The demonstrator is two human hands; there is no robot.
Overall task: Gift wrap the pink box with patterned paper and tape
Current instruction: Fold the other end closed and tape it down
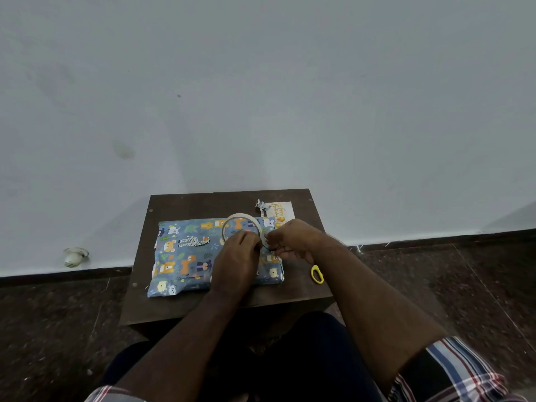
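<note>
The box lies wrapped in blue animal-patterned paper on a small dark wooden table; no pink shows. My left hand holds a roll of pale tape upright over the right half of the parcel. My right hand sits just right of the roll. Its fingers are curled and seem to pinch the tape's free end where the two hands meet. The parcel's right end is partly hidden by both hands.
A yellow scissors handle shows on the table beside my right wrist. A birthday card and a crumpled paper scrap lie at the table's far right. A wall stands behind the table. A small pale object lies on the floor, left.
</note>
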